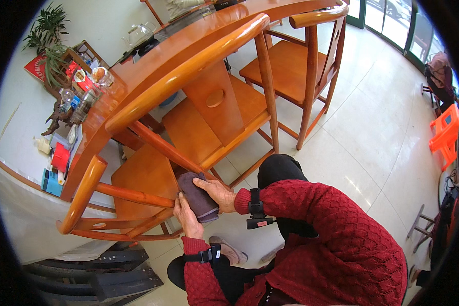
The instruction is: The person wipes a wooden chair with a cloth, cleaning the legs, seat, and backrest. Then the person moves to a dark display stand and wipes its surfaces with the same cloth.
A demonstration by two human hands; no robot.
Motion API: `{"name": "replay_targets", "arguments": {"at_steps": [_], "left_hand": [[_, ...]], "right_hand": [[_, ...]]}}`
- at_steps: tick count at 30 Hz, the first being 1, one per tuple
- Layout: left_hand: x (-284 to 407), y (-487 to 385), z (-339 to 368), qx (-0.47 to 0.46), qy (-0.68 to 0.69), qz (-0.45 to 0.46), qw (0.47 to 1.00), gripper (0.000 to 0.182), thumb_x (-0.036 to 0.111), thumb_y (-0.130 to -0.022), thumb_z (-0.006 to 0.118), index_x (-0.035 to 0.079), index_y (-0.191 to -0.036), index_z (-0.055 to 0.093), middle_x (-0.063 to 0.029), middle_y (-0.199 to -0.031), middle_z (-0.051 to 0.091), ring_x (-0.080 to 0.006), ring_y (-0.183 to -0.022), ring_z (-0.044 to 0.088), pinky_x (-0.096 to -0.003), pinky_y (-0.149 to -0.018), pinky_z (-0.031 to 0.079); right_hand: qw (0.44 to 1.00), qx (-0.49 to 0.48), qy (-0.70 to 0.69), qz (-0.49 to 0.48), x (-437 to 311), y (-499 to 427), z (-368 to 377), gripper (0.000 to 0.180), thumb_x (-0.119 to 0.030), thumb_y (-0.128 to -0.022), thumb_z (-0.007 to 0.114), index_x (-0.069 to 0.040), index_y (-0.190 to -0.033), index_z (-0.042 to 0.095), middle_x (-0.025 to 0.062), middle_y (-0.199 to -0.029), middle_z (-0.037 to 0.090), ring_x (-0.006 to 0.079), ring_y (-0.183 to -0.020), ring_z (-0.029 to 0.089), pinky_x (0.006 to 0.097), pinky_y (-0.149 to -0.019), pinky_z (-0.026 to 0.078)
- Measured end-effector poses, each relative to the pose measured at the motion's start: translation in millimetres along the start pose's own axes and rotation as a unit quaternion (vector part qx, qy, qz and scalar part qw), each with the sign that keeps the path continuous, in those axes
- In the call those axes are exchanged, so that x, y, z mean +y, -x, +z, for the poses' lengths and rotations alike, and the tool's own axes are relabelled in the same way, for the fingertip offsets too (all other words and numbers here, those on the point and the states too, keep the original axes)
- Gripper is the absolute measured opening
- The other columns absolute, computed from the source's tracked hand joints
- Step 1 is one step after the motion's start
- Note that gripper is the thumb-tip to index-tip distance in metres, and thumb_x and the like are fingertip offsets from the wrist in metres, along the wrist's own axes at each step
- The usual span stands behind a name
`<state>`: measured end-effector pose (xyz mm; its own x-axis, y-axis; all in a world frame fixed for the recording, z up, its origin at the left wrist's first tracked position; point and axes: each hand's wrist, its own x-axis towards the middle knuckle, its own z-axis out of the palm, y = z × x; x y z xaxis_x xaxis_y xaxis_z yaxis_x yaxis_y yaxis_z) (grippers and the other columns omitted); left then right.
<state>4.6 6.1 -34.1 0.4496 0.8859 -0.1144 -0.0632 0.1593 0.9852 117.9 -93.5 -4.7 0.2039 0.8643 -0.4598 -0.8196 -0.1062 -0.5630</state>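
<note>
A dark purple-brown cloth (198, 197), folded into a thick pad, is held between both hands, low in front of the wooden chairs. My left hand (187, 217) grips its left side, with the fingertips beside the chair wood. My right hand (216, 194) holds the other side, the thumb lying on top of the cloth. Just beyond the hands are the seat (143, 176) of the nearest wooden chair and, to its right, a second chair with a curved top rail (191, 72) and a flat back splat with an oval hole.
A third wooden chair (287, 70) stands farther right. Behind the chairs curves a wooden counter (116, 90) bearing a glass teapot (139, 36), jars and packets. A potted plant (49, 32) is at the upper left, dark slatted pieces (118, 271) at the lower left, an orange plastic stool (445, 134) at the right.
</note>
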Motion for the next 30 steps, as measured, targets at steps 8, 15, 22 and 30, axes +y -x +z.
{"name": "replay_targets", "arguments": {"at_steps": [8,15,22,30], "left_hand": [[0.5,0.7,1.1,0.006,0.006,-0.004,1.0,0.037,0.03,-0.107,0.05,-0.003,-0.121,0.061,-0.0105,-0.112,0.067,-0.018,-0.095,0.063,-0.0316,-0.084,0.053],[-1.2,-0.4,0.8,0.017,-0.009,0.009,1.0,0.034,0.026,-0.107,0.05,-0.004,-0.119,0.062,-0.01,-0.111,0.067,-0.0175,-0.094,0.062,-0.0312,-0.083,0.053],[-0.1,0.7,0.4,0.02,-0.017,0.009,1.0,0.033,0.025,-0.107,0.05,-0.004,-0.119,0.061,-0.0102,-0.111,0.066,-0.0176,-0.094,0.062,-0.0312,-0.083,0.053],[-0.5,-0.3,1.7,0.024,-0.016,0.011,1.0,0.033,0.025,-0.107,0.051,-0.004,-0.118,0.061,-0.0108,-0.11,0.066,-0.0175,-0.092,0.062,-0.0318,-0.082,0.054]], "right_hand": [[1.0,0.015,0.011,-0.012,3.9,-6.7,0.4,0.069,-0.058,-0.093,0.06,-0.013,-0.144,0.048,0.0125,-0.134,0.058,0.0285,-0.115,0.059,0.051,-0.092,0.052],[1.0,0.019,0.008,-0.01,7.7,-11.0,-1.7,0.07,-0.058,-0.093,0.06,-0.011,-0.144,0.048,0.0134,-0.134,0.058,0.029,-0.115,0.059,0.05,-0.092,0.052],[0.999,0.01,0.012,-0.034,11.8,-17.8,-2.3,0.07,-0.057,-0.093,0.06,-0.008,-0.142,0.05,0.0141,-0.13,0.059,0.0283,-0.111,0.061,0.0481,-0.09,0.053],[0.999,0.021,0.016,-0.03,13.8,-20.6,-4.0,0.071,-0.057,-0.094,0.06,-0.009,-0.144,0.048,0.0148,-0.134,0.058,0.029,-0.114,0.06,0.0476,-0.092,0.053]]}}
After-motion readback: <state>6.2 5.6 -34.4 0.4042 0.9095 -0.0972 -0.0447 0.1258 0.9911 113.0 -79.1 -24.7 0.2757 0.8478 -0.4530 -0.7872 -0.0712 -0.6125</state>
